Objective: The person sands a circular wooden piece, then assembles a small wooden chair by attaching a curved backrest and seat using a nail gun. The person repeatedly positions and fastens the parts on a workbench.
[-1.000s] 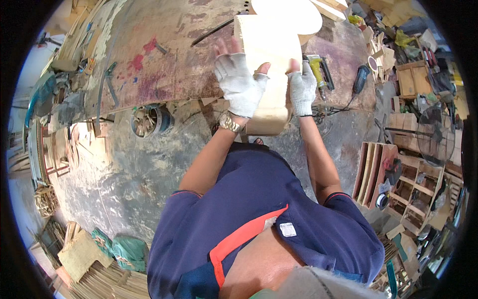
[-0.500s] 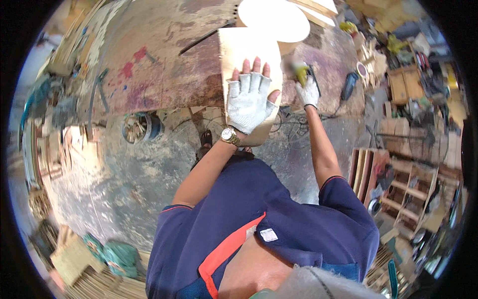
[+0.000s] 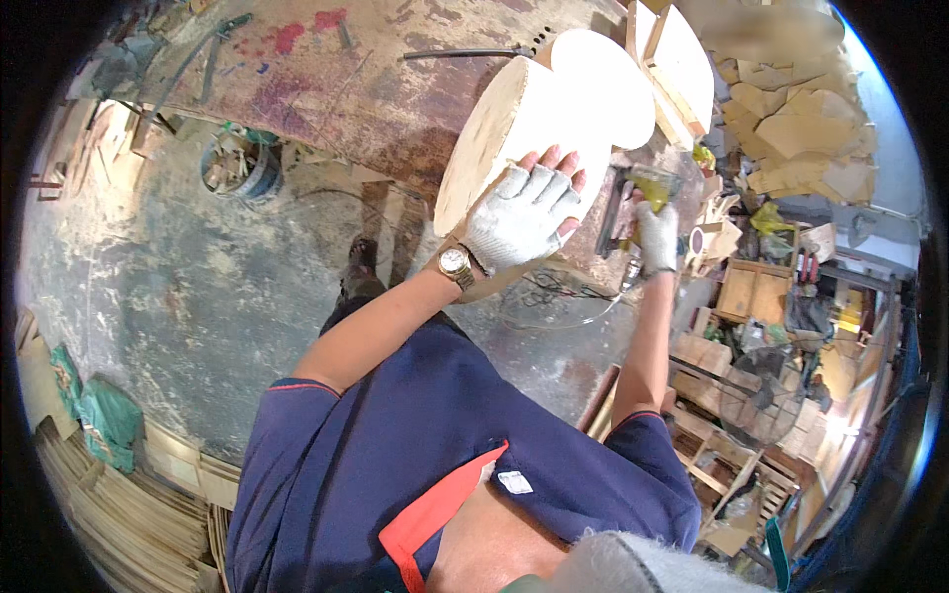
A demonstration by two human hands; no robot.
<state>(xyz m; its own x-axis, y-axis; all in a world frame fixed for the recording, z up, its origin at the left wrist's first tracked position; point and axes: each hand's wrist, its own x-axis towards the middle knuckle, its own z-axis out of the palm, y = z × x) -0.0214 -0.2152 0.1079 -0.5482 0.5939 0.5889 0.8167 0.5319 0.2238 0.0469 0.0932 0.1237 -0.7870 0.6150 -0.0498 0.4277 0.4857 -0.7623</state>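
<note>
My left hand (image 3: 529, 212), in a white fingerless glove, lies flat with fingers stretched on a pale wooden workpiece (image 3: 539, 119). The piece has rounded edges and rests tilted at the near edge of the workbench. My right hand (image 3: 656, 232), gloved alike, is closed around a yellow-green nail gun (image 3: 652, 186) with a dark magazine, held just right of the workpiece. A thin hose (image 3: 593, 318) runs toward the tool's handle. Behind the workpiece lies another rounded pale wooden piece (image 3: 608, 84); whether the two touch is hard to make out.
The stained workbench (image 3: 376, 99) carries a dark bar (image 3: 465, 52) and a boarded wooden piece (image 3: 677, 64) at the far right. A bucket of wood scraps (image 3: 240, 170) stands on the floor at left. Wooden crates (image 3: 751, 290) and clutter fill the right side.
The view has shifted to the right. The workpiece has turned and tilted, showing its side edge. My right hand with the nail gun now points more to the left beside it.
</note>
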